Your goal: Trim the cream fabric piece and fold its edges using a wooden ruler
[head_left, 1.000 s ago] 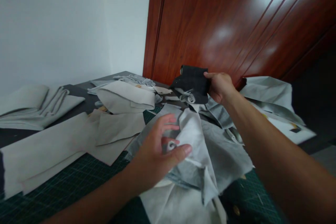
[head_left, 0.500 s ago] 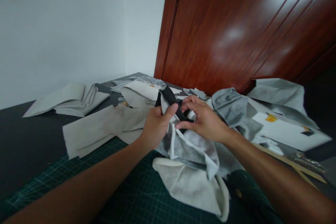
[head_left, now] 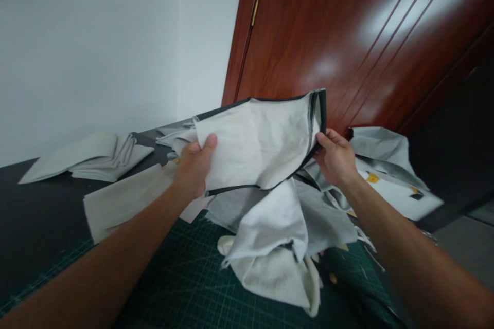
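A cream fabric piece with black edging [head_left: 258,139] is stretched flat between my hands above the work surface. My left hand [head_left: 195,164] grips its left end, thumb on the front and fingers behind. At the other end, my right hand [head_left: 335,154] pinches the black-trimmed edge near the lower right corner. Light grey cloth [head_left: 270,221] droops below the piece; whether it is joined to it I cannot tell. Beneath that, a cream cloth [head_left: 278,277] lies crumpled on the green cutting mat [head_left: 173,272].
Folded cream fabric [head_left: 92,154] lies on the dark table at the left, near the wall. Another flat cream piece [head_left: 123,198] overlaps the mat. Grey cloth [head_left: 380,151] and a white sheet with yellow marks [head_left: 401,195] are at the right, before a wooden door [head_left: 328,25].
The bunched black-edged fabric has been lifted and spread out flat. My hands have moved apart, the left one leftward and the right one rightward.
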Action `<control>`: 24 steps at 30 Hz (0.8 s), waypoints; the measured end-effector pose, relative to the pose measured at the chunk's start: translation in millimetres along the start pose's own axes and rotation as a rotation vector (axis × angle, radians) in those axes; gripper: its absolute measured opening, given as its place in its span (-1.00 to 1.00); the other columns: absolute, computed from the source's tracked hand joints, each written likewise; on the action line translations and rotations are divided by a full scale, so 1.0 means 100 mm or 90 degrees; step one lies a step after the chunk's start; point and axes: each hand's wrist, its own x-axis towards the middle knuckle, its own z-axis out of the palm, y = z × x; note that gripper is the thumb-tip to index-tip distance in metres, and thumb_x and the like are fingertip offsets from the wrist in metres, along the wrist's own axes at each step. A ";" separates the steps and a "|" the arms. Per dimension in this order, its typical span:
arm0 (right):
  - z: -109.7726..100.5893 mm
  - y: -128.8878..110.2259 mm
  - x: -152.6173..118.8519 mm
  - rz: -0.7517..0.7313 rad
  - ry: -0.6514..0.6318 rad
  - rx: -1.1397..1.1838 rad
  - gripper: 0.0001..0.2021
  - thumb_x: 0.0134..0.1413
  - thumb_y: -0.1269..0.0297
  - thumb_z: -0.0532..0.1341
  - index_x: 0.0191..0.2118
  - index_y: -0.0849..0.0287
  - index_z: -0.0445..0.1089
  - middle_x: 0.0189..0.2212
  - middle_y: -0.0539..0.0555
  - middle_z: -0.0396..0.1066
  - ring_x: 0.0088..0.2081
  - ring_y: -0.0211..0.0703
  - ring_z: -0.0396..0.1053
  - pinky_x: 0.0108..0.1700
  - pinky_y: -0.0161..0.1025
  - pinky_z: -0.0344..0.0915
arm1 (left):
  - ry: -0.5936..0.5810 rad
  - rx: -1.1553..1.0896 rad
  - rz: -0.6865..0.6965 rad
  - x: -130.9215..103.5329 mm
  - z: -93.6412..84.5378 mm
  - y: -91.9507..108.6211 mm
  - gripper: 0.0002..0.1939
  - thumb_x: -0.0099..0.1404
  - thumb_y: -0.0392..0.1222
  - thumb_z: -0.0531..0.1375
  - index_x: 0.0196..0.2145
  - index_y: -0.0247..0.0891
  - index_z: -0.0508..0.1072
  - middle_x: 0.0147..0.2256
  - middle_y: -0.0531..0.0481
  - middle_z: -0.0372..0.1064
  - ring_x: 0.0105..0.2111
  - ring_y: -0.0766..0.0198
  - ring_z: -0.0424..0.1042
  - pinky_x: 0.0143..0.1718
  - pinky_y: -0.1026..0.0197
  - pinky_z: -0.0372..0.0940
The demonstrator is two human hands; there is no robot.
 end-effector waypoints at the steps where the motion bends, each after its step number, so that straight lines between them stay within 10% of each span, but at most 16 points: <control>1: -0.07 -0.02 0.02 -0.005 0.018 0.011 -0.73 0.00 0.02 0.44 -0.32 0.00 0.41 -0.45 -0.06 0.49 -0.34 -0.06 0.49 -0.27 -0.13 0.49 | 0.018 -0.004 -0.003 0.03 -0.02 0.03 -0.73 0.21 -0.01 0.43 -0.32 -0.25 0.54 -0.39 -0.07 0.58 -0.25 0.03 0.61 -0.22 0.12 0.52; 15: -0.40 -0.22 0.00 -0.015 0.056 0.038 -0.67 -0.11 -0.05 0.53 -0.33 -0.01 0.51 -0.43 -0.04 0.56 -0.18 0.06 0.58 -0.13 -0.06 0.55 | -0.001 -0.102 -0.032 0.02 0.03 0.15 -0.55 -0.33 -0.34 0.45 -0.38 -0.24 0.49 -0.53 0.02 0.54 -0.25 -0.14 0.65 -0.22 -0.04 0.59; 24: -0.44 -0.45 -0.20 -0.007 0.010 0.016 -0.67 -0.27 0.18 0.60 -0.34 -0.02 0.52 -0.40 -0.07 0.60 -0.21 0.00 0.58 -0.15 -0.08 0.54 | -0.087 -0.115 0.047 0.14 -0.13 0.17 -0.59 -0.30 -0.40 0.46 -0.38 -0.23 0.59 -0.38 0.02 0.63 -0.18 -0.01 0.62 -0.12 0.03 0.55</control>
